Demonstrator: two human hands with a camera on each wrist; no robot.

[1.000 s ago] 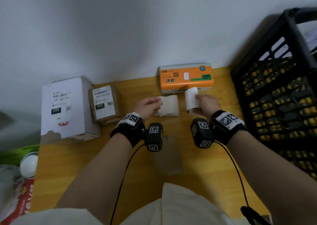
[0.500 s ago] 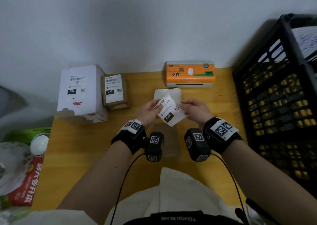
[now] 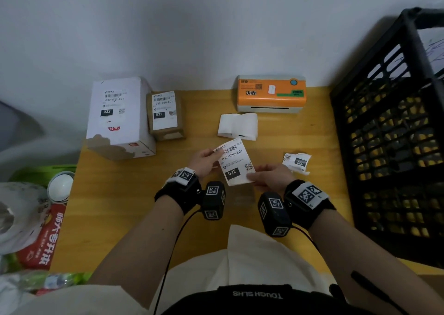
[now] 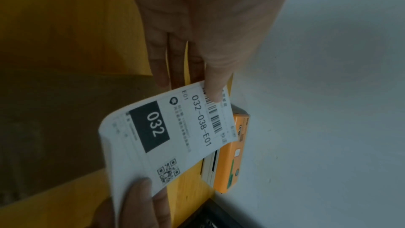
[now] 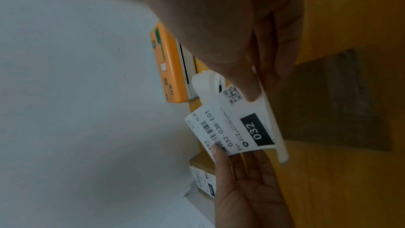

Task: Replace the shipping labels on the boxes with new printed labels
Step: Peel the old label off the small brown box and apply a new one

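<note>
Our left hand [image 3: 204, 160] and right hand [image 3: 269, 176] pinch the printed label [image 3: 234, 162] by opposite corners, above the table [image 3: 144, 194]. The label printer [image 3: 271, 93] stands at 12 o'clock, the white box [image 3: 117, 115] and brown box [image 3: 165, 115] at 10 o'clock.

I see the new label [image 3: 236, 162], white with barcode and black 032 block, held off the counter; white box [image 3: 117, 117] and brown box [image 3: 165, 115], both labelled, at ten o'clock.

Head view: dim, even indoor light, with strong wide-angle bending at the edges and soft blur at the left margin. Wrist views: darker and grainy, shadowed wood, slightly soft focus throughout.
</note>
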